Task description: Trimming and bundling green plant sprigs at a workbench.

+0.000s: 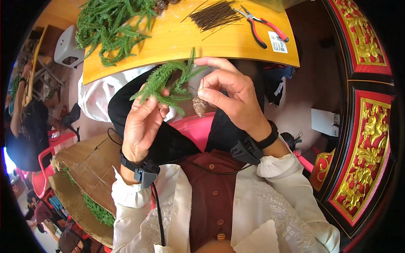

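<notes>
Over my lap, my left hand (145, 116) grips a green artificial pine sprig (162, 82) near its lower end, with thumb and fingers closed on it. To the right of it, my right hand (230, 90) pinches a thin dark wire between thumb and fingertips. A small brown pine cone (200, 106) hangs just below that pinch, close to the sprig's right side. My right index finger is stretched toward the sprig's upper tip. Where the wire meets the sprig is too fine to make out.
A yellow table (181, 46) ahead holds a heap of pine sprigs (114, 27), a bundle of brown wires (215, 16) and red-handled pliers (261, 26). A cardboard box (88, 168) stands at my left. Red-and-gold carved panels (363, 156) line the right. People sit at far left.
</notes>
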The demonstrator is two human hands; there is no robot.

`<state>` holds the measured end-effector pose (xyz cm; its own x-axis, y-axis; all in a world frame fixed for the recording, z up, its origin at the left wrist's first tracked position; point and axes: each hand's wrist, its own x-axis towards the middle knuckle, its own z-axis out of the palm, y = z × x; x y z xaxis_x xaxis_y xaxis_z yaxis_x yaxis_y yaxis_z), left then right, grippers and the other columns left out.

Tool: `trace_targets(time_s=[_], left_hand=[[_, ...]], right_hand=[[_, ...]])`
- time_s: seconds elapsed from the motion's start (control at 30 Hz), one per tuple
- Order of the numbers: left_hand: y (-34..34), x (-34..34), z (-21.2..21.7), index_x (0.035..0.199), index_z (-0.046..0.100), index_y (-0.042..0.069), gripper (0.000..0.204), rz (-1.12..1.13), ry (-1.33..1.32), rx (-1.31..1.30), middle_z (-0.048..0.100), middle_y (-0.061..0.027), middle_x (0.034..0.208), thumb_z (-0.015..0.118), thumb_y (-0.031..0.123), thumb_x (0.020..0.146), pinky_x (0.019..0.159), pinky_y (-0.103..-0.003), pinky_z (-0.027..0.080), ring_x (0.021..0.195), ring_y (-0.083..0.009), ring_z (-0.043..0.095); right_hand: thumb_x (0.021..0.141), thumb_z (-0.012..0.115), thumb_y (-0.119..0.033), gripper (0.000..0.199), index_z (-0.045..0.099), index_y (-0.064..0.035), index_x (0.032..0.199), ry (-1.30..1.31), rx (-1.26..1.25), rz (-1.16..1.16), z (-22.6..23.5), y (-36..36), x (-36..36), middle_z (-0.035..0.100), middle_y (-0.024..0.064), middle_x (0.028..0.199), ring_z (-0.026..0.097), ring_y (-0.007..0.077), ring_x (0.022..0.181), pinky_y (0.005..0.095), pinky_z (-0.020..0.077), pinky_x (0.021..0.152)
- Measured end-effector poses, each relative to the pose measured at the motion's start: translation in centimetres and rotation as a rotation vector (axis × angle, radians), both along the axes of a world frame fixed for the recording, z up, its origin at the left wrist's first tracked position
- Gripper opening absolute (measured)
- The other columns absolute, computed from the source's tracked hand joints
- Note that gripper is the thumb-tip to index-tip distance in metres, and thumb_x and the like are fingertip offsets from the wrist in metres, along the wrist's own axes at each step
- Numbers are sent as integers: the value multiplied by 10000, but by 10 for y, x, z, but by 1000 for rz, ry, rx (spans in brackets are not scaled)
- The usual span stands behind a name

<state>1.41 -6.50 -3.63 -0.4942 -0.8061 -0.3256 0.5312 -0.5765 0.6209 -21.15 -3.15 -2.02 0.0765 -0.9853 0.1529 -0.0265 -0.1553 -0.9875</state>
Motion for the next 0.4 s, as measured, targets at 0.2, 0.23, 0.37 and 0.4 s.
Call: trace_targets(time_s=[0.2,0.23,0.37,0.4], left_hand=[[-1,6,-8,1158,538,40,290,6,95,91,609,-86,1051,611,96,883,777,-239,452,843,-134,581],[-1,4,-8,1163,539,39,295,37,-10,25,611,-86,1057,612,98,884,800,-241,450,846,-137,587],[4,-3,-1,1175,542,48,305,42,-278,-151,616,-80,1086,615,95,882,897,-255,424,925,-149,588],[6,-4,5,1177,544,59,307,-12,-334,-200,616,-73,1102,615,90,880,948,-266,403,995,-154,575]], right_hand=[[813,628,-16,49,601,24,805,-39,0,-18,-4,-3,-5,541,158,1183,544,46,693,198,425,634],[808,628,-12,46,602,26,801,55,-74,-3,0,-4,-7,546,168,1186,558,51,696,194,431,630],[800,619,-10,33,613,21,792,119,-131,112,10,1,3,545,214,1227,621,103,775,201,478,663],[813,617,-40,29,632,-22,796,163,-96,122,7,2,6,530,224,1261,611,193,987,301,497,796]])
